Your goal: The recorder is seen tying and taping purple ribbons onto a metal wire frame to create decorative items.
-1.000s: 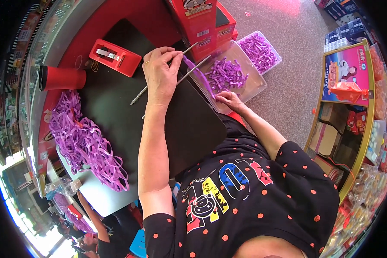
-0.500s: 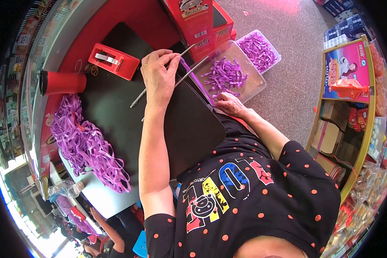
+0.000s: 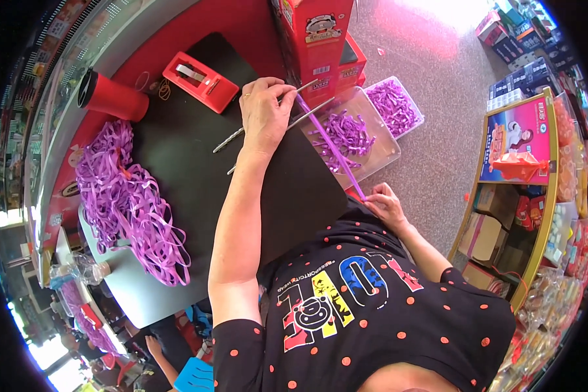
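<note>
A purple strip (image 3: 330, 147) runs taut across the black mat (image 3: 196, 163), pinched at the far end by the left hand (image 3: 266, 111), which looks like it's also gripping scissors (image 3: 268, 124), though the handles are hidden. The right hand (image 3: 385, 206) pinches the near end by the mat's edge. Cut bits fill a clear tray (image 3: 379, 153); a ribbon pile (image 3: 127, 196) lies left.

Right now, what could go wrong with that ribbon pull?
The purple ribbon is stretched taut between the left hand and the right hand; it might slip free or snap. The metal rods point over the clear tray at the board's edge and could nudge it.
</note>
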Demonstrator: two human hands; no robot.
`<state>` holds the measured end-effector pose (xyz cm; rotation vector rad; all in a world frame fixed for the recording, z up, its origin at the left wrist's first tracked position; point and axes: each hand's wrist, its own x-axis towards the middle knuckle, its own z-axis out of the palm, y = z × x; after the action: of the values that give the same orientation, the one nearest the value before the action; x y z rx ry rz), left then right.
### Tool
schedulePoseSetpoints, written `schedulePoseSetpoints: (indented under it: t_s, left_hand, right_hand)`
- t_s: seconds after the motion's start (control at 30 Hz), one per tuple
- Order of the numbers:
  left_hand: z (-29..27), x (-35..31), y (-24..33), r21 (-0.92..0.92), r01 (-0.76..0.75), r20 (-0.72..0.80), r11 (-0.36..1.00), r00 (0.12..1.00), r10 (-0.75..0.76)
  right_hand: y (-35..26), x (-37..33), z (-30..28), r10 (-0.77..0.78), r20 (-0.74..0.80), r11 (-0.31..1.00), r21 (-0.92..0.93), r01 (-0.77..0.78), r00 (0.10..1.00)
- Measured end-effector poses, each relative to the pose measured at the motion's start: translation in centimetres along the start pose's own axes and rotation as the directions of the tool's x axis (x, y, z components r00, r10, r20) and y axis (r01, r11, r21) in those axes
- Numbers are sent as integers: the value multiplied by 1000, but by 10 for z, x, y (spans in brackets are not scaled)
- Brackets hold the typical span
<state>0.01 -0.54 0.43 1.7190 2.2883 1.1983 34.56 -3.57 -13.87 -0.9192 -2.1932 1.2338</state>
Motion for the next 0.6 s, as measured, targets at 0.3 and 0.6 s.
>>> schedulePoseSetpoints:
  t_s: [0.3, 0.6]
  left_hand:
    - [1, 2, -6, 40, 24, -5, 999, 1000, -24]
    - [-1, 4, -8, 82, 44, 88, 996, 995, -51]
  right_hand:
    - [-86, -31, -34, -85, -44, 982, -171, 77, 995]
    - [-166, -3, -81, -426, -46, 903, -85, 421, 904]
